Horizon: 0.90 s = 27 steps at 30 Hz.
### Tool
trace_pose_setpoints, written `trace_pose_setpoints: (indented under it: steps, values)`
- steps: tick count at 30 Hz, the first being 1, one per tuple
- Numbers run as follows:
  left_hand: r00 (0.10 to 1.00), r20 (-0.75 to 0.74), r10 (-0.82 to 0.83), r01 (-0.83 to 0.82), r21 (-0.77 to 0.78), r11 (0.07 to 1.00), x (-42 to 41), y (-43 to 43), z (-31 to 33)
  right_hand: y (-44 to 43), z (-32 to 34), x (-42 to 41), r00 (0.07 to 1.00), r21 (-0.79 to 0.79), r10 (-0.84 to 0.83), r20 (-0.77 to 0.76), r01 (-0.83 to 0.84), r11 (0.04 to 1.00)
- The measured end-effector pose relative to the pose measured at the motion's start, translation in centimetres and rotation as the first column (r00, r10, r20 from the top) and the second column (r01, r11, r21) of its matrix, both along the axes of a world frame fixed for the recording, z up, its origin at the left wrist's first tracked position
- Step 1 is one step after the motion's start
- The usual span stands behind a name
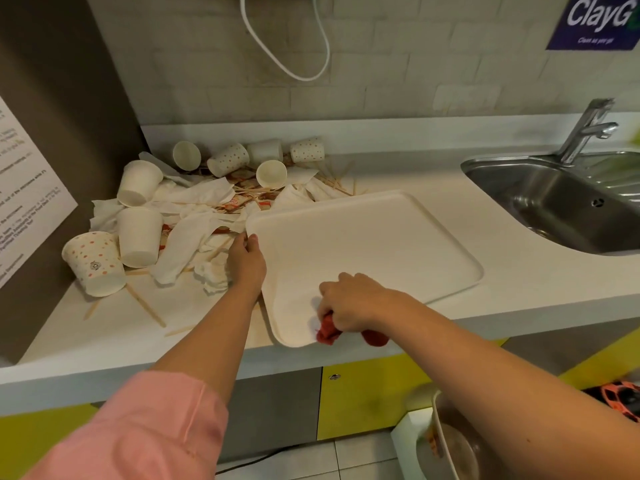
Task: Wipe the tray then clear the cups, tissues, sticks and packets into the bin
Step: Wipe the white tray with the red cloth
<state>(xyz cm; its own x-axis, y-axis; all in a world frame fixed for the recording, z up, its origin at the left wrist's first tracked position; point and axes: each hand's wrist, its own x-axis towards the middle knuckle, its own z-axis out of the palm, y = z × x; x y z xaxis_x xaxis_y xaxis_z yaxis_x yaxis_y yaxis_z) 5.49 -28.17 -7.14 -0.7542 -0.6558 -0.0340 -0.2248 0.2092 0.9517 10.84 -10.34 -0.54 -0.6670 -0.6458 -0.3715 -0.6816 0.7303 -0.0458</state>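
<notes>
A white tray [374, 237] lies on the white counter, its near corner over the counter's front edge. My left hand [246, 263] grips the tray's left rim. My right hand [353, 303] presses a red cloth [329, 330] onto the tray's near corner. To the left of the tray lies a heap of several paper cups [140, 230], crumpled tissues [194, 244], wooden sticks [145, 304] and packets [242, 183]. The bin [450, 441] stands on the floor at the lower right, partly behind my right arm.
A steel sink [550, 199] with a tap [588, 128] is set in the counter at the right. A brown wall panel with a printed notice [31, 188] closes off the left. A white cable [287, 64] hangs on the tiled back wall.
</notes>
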Motion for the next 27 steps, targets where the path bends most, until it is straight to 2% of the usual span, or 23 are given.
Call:
trace_pose_setpoints:
  steps: [7, 11, 22, 24, 27]
  values:
    - [0.994, -0.110, -0.011, 0.010, -0.005, 1.000, 0.2, 0.5, 1.7, 6.1, 0.8, -1.9, 0.975, 0.120, -0.195, -0.109, 0.207, 0.971]
    - [0.980, -0.198, -0.034, 0.027, -0.040, 0.999, 0.1, 0.9, 2.8, 9.2, 0.4, -3.3, 0.930, 0.130, -0.331, -0.161, 0.352, 0.927]
    - [0.948, -0.319, -0.017, 0.009, -0.025, 1.000, 0.3, 2.1, 4.9, 16.6, -0.2, -6.5, 0.833, 0.174, -0.458, -0.310, 0.524, 0.834]
    - [0.941, -0.337, -0.015, 0.009, -0.020, 1.000, 0.6, 2.4, 5.5, 17.9, 0.3, -7.1, 0.796, 0.112, -0.520, -0.310, 0.573, 0.812]
    - [0.929, -0.368, -0.040, 0.028, -0.038, 0.999, 0.7, 3.2, 6.4, 20.1, 2.5, -8.6, 0.708, -0.089, -0.626, -0.326, 0.636, 0.766]
